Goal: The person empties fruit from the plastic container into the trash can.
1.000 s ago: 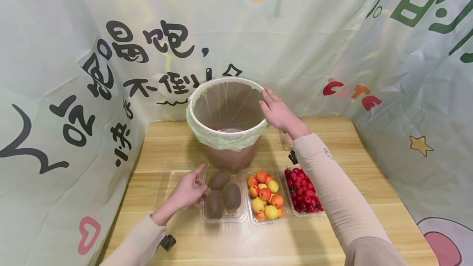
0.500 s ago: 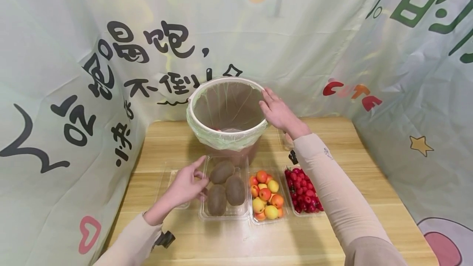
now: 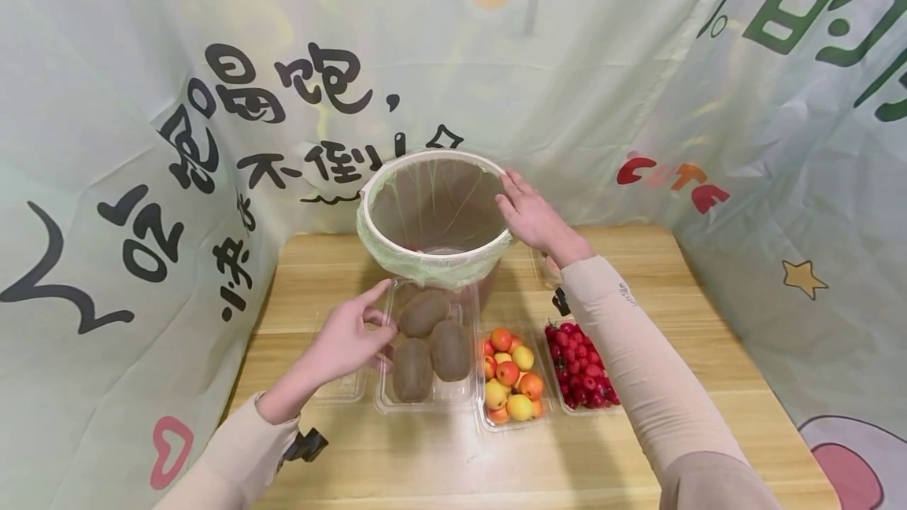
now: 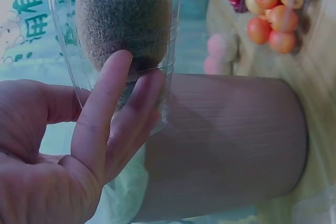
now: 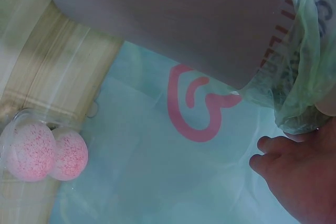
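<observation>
Left hand (image 3: 347, 341) thumb hidden behind kiwi tray (image 3: 425, 400); grip unclear.

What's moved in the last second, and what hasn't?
The left hand, gripping the clear tray of kiwis, has lifted it off the table toward the lined bin. The right hand stays on the bin's rim; the apricot tray and cherry tray have not shifted.

Bin's (image 3: 434, 215) base behind kiwi tray (image 3: 425, 345)

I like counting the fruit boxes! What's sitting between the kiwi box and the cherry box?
The tray of small orange and yellow fruits sits between the kiwi tray and the cherry tray, seen in the head view.
</observation>
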{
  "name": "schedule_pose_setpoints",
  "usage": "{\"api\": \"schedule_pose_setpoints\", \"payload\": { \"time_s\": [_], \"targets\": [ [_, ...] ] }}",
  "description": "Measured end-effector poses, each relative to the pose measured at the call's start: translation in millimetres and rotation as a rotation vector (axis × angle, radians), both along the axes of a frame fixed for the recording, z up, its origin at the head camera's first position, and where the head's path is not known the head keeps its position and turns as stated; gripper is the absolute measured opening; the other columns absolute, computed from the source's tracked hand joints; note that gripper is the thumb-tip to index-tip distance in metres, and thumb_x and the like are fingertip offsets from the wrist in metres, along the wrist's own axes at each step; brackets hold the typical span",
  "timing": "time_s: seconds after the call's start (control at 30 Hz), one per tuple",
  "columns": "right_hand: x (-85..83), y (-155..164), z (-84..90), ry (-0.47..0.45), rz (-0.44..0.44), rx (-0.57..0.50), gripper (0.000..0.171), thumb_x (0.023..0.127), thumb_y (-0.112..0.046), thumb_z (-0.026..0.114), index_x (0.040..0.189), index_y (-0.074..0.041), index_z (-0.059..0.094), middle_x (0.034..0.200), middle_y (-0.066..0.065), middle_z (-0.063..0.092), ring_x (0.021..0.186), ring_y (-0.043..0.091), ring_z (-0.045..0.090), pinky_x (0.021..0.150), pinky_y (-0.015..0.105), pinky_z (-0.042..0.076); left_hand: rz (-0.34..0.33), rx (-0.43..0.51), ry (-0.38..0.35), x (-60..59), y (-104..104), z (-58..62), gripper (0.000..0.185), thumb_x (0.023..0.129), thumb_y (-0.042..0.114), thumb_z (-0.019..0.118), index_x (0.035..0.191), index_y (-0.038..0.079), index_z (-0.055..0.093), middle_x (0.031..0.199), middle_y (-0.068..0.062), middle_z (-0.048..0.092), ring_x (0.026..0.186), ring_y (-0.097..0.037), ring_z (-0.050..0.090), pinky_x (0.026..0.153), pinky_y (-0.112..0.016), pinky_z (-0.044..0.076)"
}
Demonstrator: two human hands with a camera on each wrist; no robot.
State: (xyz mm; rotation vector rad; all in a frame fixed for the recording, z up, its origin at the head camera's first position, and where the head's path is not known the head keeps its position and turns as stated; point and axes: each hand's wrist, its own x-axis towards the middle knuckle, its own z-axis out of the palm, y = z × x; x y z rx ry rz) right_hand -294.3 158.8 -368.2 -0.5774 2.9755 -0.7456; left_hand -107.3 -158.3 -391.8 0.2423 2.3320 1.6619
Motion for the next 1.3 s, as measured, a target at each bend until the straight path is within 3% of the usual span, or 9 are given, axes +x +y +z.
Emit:
{"api": "schedule_pose_setpoints", "payload": {
  "time_s": [0.4, 0.6, 0.9, 1.3],
  "targets": [
    [-1.7, 1, -3.3, 0.023, 0.000, -0.015, 0.067, 0.113, -0.039, 0.028, 0.168, -0.003, 0.017, 0.177, 0.018, 0.009, 0.164, 0.040, 0.013, 0.135, 0.054, 0.011, -0.039, 0.071, -0.027, -3.9, -5, 36.1, 0.082, 0.098, -0.002, 0.061, 0.167, 0.001, 0.018, 0.114, -0.032, 0.071, 0.069, -0.021, 0.076, 0.065, -0.042, 0.067],
    [-2.0, 0, -2.4, 0.020, 0.002, -0.008, 0.069, 0.112, -0.042, 0.026, 0.168, -0.003, 0.015, 0.177, 0.018, 0.008, 0.164, 0.040, 0.012, 0.135, 0.054, 0.010, -0.030, 0.060, -0.012, -9.9, -9, 54.3, 0.083, 0.097, -0.004, 0.061, 0.167, 0.001, 0.016, 0.115, -0.032, 0.071, 0.072, -0.020, 0.075, 0.067, -0.042, 0.067],
    [-1.4, 0, -1.9, 0.017, 0.000, -0.011, 0.070, 0.112, -0.044, 0.025, 0.168, -0.004, 0.014, 0.178, 0.017, 0.007, 0.164, 0.039, 0.011, 0.135, 0.053, 0.009, -0.013, 0.098, -0.012, -29.7, -19, 72.0, 0.083, 0.098, -0.003, 0.059, 0.168, 0.002, 0.014, 0.101, -0.017, 0.077, 0.074, -0.018, 0.075, 0.071, -0.042, 0.068],
    [-2.2, 1, -2.9, 0.024, 0.001, -0.019, 0.068, 0.113, -0.041, 0.026, 0.168, -0.003, 0.014, 0.177, 0.018, 0.007, 0.164, 0.039, 0.011, 0.135, 0.053, 0.010, 0.079, 0.123, -0.004, -63.3, -20, 91.3, 0.083, 0.097, -0.006, 0.057, 0.168, 0.002, 0.015, 0.088, -0.003, 0.077, 0.070, -0.017, 0.076, 0.072, -0.039, 0.068]
  ]
}}
